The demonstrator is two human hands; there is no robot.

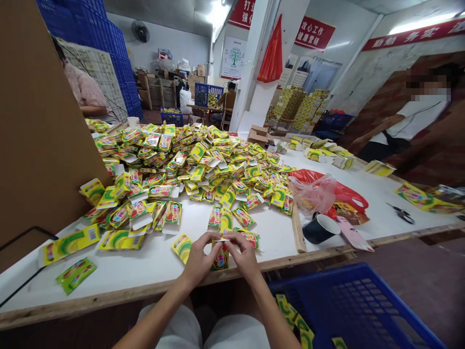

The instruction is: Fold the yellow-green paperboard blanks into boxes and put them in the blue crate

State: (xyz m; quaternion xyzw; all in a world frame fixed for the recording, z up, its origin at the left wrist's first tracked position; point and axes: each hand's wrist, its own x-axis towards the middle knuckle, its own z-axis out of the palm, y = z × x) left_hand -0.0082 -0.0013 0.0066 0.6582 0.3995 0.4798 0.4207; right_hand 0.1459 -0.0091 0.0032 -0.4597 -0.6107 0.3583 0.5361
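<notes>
I see L hand + R hand pinching top of 1 box, counter front edge | done (I est.): few pcs in blue crate | left: lg. pile, many open-ended.

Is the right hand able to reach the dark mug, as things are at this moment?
Probably yes, but the right hand is occupied with a small box. Only a wooden strip seems to lie between it and the dark mug, and it looks low enough to pass over.
</notes>
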